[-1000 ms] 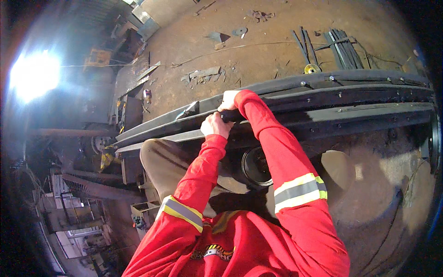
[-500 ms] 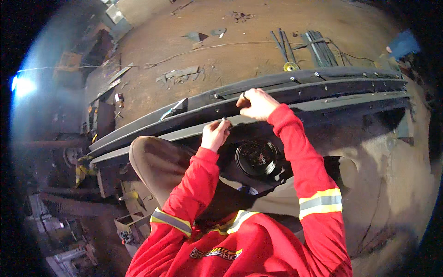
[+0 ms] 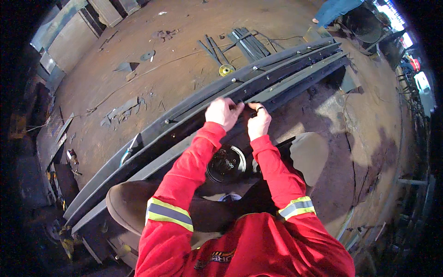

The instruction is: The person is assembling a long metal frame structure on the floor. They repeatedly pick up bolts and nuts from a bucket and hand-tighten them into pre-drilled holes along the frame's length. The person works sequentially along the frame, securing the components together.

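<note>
Long dark metal beams lie side by side across the floor in front of me, with bolts standing along them. Over the nearer beams, my left hand is closed, fingertips pinched together. Close by on its right, my right hand is curled, thumb and forefinger bent toward the left fingertips. Whatever small piece is between the fingers is too small to make out. Just below the hands, between my legs, sits a round black container with several small metal rings, which look like washers or nuts, inside.
Beyond the beams lie a bundle of dark metal bars, a yellow disc and flat scraps. A thin cable crosses the floor. Another person's blue-clad leg is at the far right. Metal racks line the right side.
My view has turned to the right, so the beams now slant more. My hands have come together over the beams; the right hand has come down beside the left.
</note>
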The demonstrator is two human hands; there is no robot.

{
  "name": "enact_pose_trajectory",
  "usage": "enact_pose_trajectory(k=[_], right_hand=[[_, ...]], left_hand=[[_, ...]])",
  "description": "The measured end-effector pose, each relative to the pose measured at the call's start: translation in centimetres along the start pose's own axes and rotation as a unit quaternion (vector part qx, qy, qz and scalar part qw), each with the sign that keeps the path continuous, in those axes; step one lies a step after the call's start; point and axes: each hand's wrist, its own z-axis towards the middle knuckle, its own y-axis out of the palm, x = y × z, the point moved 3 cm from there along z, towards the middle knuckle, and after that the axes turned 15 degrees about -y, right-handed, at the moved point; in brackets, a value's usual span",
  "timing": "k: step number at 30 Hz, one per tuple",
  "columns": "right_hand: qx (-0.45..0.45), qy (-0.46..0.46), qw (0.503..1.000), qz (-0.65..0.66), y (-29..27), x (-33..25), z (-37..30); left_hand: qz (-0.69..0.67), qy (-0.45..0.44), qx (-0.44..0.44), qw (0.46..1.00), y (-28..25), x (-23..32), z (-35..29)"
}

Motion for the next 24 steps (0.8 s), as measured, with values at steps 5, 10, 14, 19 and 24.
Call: enact_pose_trajectory(k=[5,10,14,19,24], right_hand=[[-0.008,0.004,0.989,-0.148,0.6,3.0,1.6],[-0.023,-0.065,0.984,-0.167,1.6,3.2,2.0],[-0.004,-0.053,0.986,-0.159,2.0,4.0,2.1],[0.015,-0.070,0.991,-0.117,2.3,4.8,2.0],[-0.020,-0.051,0.991,-0.123,2.3,4.7,2.4]], left_hand=[[0.080,-0.010,-0.086,0.993,-1.9,-0.2,5.7],[0.130,0.029,-0.188,0.973,1.6,-0.5,7.4],[0.009,0.105,-0.241,0.965,3.2,-1.7,9.4],[-0.037,0.101,-0.249,0.963,3.3,-2.0,9.7],[-0.009,0.091,-0.242,0.966,3.2,-2.0,9.6]])
